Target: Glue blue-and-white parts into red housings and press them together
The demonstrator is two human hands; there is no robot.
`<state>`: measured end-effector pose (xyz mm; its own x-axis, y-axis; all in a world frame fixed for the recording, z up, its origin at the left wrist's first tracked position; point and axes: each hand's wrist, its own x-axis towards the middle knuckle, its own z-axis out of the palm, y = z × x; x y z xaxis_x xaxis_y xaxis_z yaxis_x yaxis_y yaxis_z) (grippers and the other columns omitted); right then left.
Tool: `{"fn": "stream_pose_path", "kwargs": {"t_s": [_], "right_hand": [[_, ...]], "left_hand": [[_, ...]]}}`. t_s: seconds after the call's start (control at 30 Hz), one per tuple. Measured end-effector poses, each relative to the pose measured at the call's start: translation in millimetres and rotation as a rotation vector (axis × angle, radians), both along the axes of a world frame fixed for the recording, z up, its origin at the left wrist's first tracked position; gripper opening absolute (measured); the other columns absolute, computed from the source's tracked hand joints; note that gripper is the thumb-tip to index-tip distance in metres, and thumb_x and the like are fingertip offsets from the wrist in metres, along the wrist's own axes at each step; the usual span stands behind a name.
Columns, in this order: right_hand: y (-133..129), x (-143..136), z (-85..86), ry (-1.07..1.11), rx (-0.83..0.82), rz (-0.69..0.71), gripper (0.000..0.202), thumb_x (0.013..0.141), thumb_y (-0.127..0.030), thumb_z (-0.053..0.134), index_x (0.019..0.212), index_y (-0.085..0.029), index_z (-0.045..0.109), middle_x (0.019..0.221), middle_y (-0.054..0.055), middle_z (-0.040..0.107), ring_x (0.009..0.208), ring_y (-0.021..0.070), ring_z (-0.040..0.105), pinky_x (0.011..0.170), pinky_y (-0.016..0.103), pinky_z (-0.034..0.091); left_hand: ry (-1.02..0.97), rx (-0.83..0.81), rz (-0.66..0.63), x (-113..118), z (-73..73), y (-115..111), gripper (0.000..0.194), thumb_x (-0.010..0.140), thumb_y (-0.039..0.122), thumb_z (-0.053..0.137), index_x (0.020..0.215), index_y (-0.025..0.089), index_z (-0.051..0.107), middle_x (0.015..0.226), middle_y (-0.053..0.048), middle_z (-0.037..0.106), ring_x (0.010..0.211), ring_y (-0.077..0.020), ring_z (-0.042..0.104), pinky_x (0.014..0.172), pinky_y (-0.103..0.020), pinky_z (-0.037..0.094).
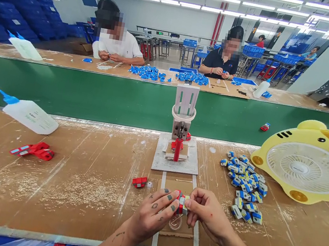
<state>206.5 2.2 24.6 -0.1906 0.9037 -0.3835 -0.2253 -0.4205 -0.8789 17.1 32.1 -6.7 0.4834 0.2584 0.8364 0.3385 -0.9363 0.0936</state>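
Observation:
Over the near middle of the bench, my left hand (153, 212) pinches a small red-and-white plastic toy part (181, 204) from its left side. My right hand (204, 210) closes thumb and fingers on the right end of the same part, where grey and a bit of yellow show. Beneath my hands lies a cardboard pad (164, 230) taped to the bench, with a clear ring (175, 223) on it. A red part (139, 182) rests just left of the pad. Beyond it stands a small clamp press with a red handle (178, 150).
Blue, grey and yellow parts (245, 186) are heaped at right beside a yellow animal-shaped fan (306, 165). At left are a white bottle (32, 116) and red parts (39, 151). Across the green belt (93, 95), two people sit with blue parts (148, 72).

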Motion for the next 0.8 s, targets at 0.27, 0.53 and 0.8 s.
{"fn": "stream_pose_path", "kwargs": {"t_s": [0.27, 0.53, 0.8], "right_hand": [[16, 14, 4.2, -0.175, 0.193, 0.007, 0.061, 0.073, -0.08, 0.066, 0.073, -0.02, 0.057, 0.055, -0.001, 0.061, 0.039, 0.0125, 0.057, 0.037, 0.023, 0.045], [8, 25, -3.8, -0.769, 1.086, 0.041, 0.042, 0.09, -0.026, 0.068, 0.131, -0.024, 0.065, 0.122, 0.014, 0.071, 0.111, 0.0257, 0.07, 0.094, 0.036, 0.059], [21, 15, -5.0, -0.211, 0.397, 0.13, 0.047, 0.08, -0.059, 0.074, 0.106, -0.021, 0.071, 0.096, 0.008, 0.076, 0.086, 0.0243, 0.072, 0.078, 0.036, 0.058]], "left_hand": [[-0.369, -0.872, 0.018, 11, 3.7, -3, 0.027, 0.081, 0.026, 0.08, 0.106, 0.021, 0.071, 0.097, -0.009, 0.081, 0.087, -0.0241, 0.078, 0.079, -0.034, 0.064], [-0.788, -1.642, -0.174, 31, 9.1, -12, 0.051, 0.065, 0.06, 0.087, 0.084, 0.016, 0.071, 0.078, -0.008, 0.078, 0.069, -0.0191, 0.071, 0.065, -0.026, 0.058], [-0.414, -1.079, -0.25, -8, 6.6, 11, 0.024, 0.085, 0.035, 0.076, 0.106, 0.023, 0.079, 0.111, -0.013, 0.079, 0.1, -0.0259, 0.074, 0.087, -0.037, 0.061]]}}
